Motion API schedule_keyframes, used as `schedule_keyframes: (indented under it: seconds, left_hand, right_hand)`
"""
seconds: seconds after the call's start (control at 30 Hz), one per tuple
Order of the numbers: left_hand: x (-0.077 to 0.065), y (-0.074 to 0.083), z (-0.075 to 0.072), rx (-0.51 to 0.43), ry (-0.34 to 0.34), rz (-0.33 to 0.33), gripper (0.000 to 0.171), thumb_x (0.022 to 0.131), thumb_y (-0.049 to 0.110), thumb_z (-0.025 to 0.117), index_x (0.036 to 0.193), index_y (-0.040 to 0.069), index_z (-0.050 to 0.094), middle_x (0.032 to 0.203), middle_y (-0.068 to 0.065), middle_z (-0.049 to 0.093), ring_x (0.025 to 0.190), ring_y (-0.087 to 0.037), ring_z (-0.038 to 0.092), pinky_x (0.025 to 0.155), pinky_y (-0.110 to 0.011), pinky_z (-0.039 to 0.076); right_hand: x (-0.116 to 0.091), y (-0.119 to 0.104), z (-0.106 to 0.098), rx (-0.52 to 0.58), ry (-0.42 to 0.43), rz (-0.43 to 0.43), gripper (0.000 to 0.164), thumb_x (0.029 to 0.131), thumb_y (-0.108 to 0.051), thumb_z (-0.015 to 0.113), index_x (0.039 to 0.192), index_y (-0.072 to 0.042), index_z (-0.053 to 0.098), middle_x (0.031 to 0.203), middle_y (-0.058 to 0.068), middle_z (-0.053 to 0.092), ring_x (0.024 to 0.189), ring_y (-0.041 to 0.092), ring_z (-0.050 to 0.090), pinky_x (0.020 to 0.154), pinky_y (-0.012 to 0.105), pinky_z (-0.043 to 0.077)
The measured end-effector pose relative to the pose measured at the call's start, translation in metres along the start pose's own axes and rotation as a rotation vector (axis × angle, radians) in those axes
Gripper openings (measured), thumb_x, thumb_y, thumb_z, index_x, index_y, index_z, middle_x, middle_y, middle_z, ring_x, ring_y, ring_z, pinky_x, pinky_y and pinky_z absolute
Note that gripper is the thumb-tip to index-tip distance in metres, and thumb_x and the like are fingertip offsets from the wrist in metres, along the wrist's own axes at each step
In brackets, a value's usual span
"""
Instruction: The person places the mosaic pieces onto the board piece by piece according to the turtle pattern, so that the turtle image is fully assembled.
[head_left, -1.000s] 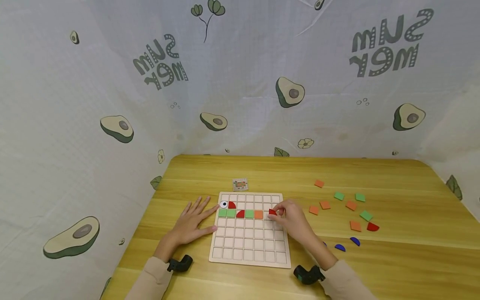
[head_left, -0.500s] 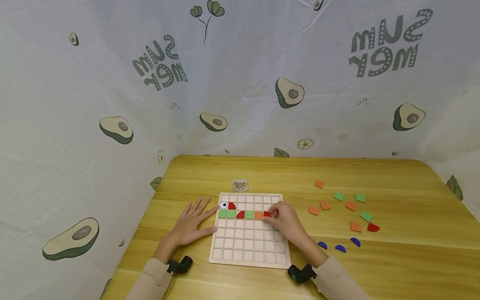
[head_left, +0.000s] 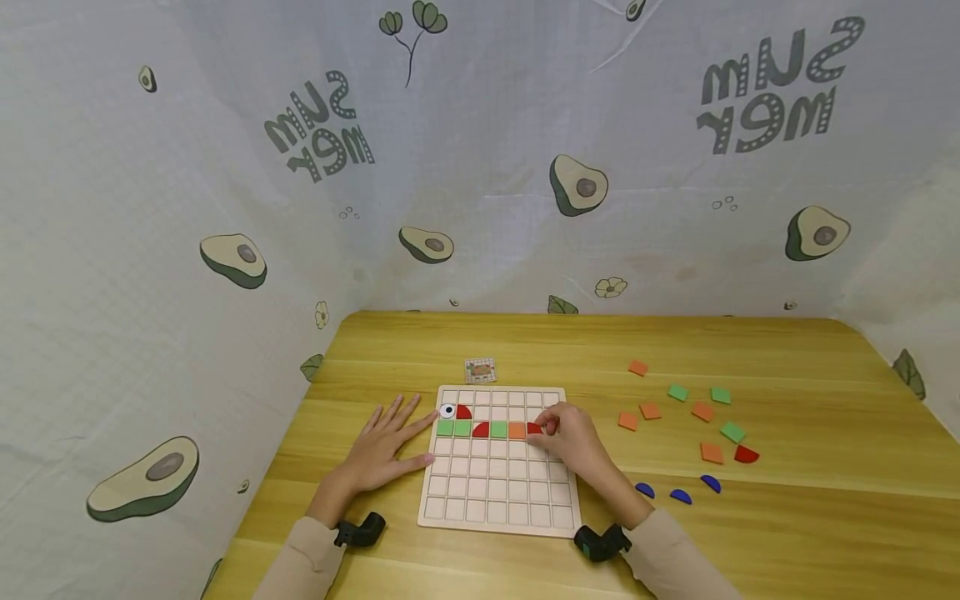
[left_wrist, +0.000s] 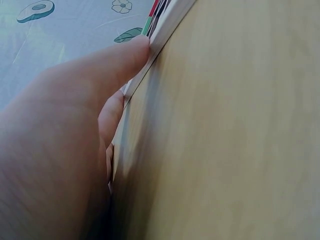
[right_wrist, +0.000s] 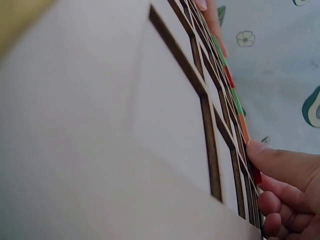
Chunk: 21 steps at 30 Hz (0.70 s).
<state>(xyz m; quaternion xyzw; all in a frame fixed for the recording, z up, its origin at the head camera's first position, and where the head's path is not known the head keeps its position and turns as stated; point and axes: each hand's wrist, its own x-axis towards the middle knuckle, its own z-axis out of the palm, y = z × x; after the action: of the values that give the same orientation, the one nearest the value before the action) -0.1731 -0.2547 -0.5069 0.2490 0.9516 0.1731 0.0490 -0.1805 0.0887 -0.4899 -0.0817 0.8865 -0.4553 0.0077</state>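
Observation:
A pale wooden grid board [head_left: 498,487] lies on the table. My right hand [head_left: 574,435] pinches a red quarter-circle tile [head_left: 533,428] between thumb and fingers, right beside an orange square tile [head_left: 517,430] in the second filled row. In the right wrist view the red tile [right_wrist: 257,176] sits low in the grid, thumb on it, partly covered by the fingers. Left of the orange tile run green squares [head_left: 453,428] and another red quarter-circle [head_left: 481,430]. Above them are a round eye tile [head_left: 447,411] and a red quarter-circle. My left hand [head_left: 381,450] lies flat, fingers spread, fingertips at the board's left edge.
A small picture card [head_left: 481,370] lies behind the board. To the right are scattered orange squares [head_left: 712,452], green squares [head_left: 732,432], a loose red quarter-circle [head_left: 746,454] and blue half-circles [head_left: 681,497]. A printed curtain [head_left: 495,167] hangs behind the table.
My right hand has moved slightly left, bringing the red quarter-circle tile from apart to right beside the orange square. Over the last half second it has barely moved. My left hand stays put.

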Motion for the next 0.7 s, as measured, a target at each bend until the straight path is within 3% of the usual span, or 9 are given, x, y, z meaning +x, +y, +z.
schedule_keyframes:
  seconds: [0.7]
  left_hand:
    - [-0.0005, 0.0010, -0.0004, 0.004, -0.009, -0.005, 0.071, 0.096, 0.063, 0.050, 0.158, 0.038, 0.025, 0.167, -0.003, 0.008, 0.151, -0.032, 0.001, 0.118, -0.058, 0.000]
  right_hand:
    - [0.0000, 0.0019, -0.0001, 0.014, 0.019, 0.027, 0.020, 0.073, -0.007, 0.089, 0.084, -0.002, 0.072, 0.069, 0.001, 0.052, 0.064, 0.016, 0.045, 0.054, 0.024, 0.034]
